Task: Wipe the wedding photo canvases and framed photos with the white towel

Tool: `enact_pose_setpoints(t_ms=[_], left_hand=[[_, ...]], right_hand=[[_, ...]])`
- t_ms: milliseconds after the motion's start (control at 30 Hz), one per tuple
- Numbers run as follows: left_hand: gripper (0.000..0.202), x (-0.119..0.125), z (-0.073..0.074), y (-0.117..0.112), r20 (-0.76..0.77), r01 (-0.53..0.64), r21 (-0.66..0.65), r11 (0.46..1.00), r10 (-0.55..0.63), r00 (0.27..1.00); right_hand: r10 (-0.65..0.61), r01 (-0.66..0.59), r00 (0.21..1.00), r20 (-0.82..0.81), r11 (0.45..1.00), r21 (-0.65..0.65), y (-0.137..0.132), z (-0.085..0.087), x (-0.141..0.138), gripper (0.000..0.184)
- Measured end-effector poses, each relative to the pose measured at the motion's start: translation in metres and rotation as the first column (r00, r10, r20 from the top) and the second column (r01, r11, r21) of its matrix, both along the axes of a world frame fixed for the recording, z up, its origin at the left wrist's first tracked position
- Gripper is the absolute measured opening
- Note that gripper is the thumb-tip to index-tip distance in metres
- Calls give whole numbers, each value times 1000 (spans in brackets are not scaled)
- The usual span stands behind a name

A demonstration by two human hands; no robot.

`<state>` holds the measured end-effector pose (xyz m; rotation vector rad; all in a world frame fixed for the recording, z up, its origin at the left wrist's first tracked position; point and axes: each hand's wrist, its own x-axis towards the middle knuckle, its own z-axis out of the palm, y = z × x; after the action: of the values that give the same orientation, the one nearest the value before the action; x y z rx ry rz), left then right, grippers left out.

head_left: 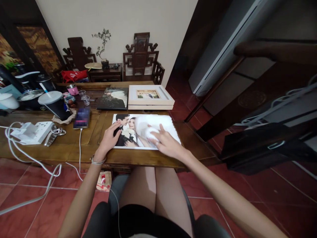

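A photo album or photo panel (pixel 129 142) with a picture of a couple lies flat on the wooden table (pixel 96 152) in front of me. My left hand (pixel 110 137) rests on its left edge, fingers stretched out over the picture and holding nothing. Over the right part of the picture lies a fluffy white cloth (pixel 169 124). A bunched part of that cloth is gripped by my right hand (pixel 166 142), pressed against the picture's surface, with the fingers slightly blurred.
Behind the album lie a dark photo cover (pixel 111 99) and a pale framed box (pixel 151 102). To the left are a phone (pixel 81 119) on a charging cable, a power strip (pixel 41 132), a lidded cup (pixel 53 102) and small clear cups (pixel 85 100). A wooden chair (pixel 223 96) stands at right.
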<state>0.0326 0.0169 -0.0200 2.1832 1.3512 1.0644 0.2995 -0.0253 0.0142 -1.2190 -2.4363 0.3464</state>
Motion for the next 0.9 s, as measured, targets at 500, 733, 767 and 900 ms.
enact_pose_setpoints(t_ms=[500,733,767,900], left_hand=[[38,-2,-1,1,-31,10,7,1000,-10,999],[37,-1,-2,-1,-14,4,3,1000,-4,1000],[37,-1,-2,-1,-13,0,6,1000,0,1000],[37,0,-3,0,-12,-3,11,1000,3,1000]], right_hand=[[5,-6,1000,-27,999,-38,45,6,-23,32],[-46,37,993,109,996,82,47,-11,-50,33],[-25,15,993,114,996,85,31,-10,-50,33],[126,-128,990,65,992,25,-38,0,-41,30]])
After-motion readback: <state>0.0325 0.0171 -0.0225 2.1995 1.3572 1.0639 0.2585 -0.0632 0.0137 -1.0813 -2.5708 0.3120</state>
